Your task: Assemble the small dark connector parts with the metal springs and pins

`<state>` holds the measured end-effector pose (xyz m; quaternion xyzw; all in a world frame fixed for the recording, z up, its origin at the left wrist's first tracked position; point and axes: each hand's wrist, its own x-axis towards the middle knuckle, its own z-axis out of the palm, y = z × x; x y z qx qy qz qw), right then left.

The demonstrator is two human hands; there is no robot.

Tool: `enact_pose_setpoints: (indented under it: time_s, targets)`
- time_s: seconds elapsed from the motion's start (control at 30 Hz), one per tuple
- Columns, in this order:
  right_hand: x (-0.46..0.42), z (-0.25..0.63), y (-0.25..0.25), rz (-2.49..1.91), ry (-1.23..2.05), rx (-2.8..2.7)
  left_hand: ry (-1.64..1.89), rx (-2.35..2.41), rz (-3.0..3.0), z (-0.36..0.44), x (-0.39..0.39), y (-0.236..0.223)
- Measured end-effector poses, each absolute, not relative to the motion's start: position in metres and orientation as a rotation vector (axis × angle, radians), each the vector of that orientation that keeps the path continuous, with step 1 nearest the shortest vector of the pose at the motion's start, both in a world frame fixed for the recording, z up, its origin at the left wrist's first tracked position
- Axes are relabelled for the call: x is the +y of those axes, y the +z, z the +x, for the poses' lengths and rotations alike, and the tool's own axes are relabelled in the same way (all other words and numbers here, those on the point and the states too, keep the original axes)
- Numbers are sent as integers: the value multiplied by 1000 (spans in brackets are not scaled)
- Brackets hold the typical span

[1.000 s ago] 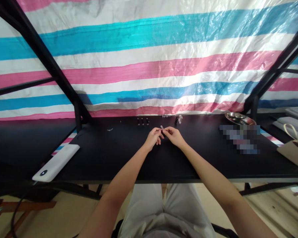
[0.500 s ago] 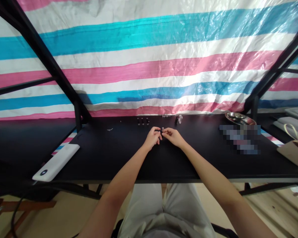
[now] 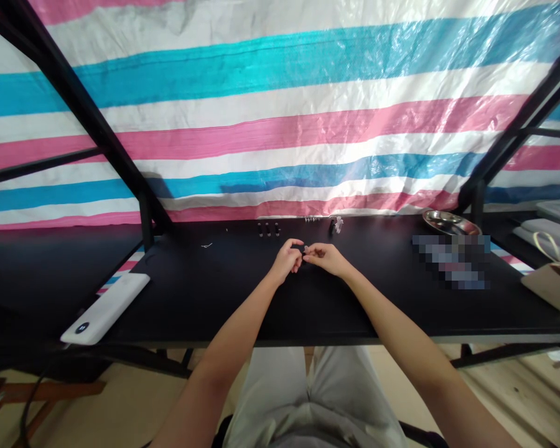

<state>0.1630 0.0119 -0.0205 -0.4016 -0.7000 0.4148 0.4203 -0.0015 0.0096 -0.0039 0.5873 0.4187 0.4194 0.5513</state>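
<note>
Both hands meet over the middle of the black table (image 3: 191,292). My left hand (image 3: 288,259) has its index finger stretched out above and its other fingers curled in; what they grip is too small and dark to name. My right hand (image 3: 327,259) pinches a small clear piece (image 3: 306,249) between thumb and fingertips, close against the left fingers. Behind them several small black cylinders (image 3: 268,229) stand in a row. A line of tiny shiny metal pieces (image 3: 312,219) lies farther back, beside another black piece (image 3: 331,228) and a clump of clear pieces (image 3: 338,224).
A white power bank (image 3: 107,308) lies at the left edge, and a thin white scrap (image 3: 206,245) lies nearer. At the back right is a round metal tray (image 3: 432,216), with a blurred patch before it. A beige bag (image 3: 550,289) sits far right. Black frame bars (image 3: 121,165) slant up both sides.
My left fingers have curled in more tightly. The right fingertips have dropped slightly and closed in toward the left hand, with the clear piece lower between them.
</note>
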Motion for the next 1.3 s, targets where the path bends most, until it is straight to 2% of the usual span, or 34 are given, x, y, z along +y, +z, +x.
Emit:
enact_pose_setpoints:
  time_s: [0.43, 0.67, 0.83, 1.3]
  targets:
    - [14, 166, -21, -1047, 979, -1779, 998, 1013, 1416, 1, 7, 0]
    - [43, 206, -16, -1305, 601, -1453, 1018, 1035, 1420, 2, 8, -2]
    - [66, 230, -20, -1563, 343, -1470, 1017, 1044, 1413, 2, 10, -2]
    - [76, 233, -36, -1709, 296, -1506, 967, 1033, 1416, 3, 8, 0]
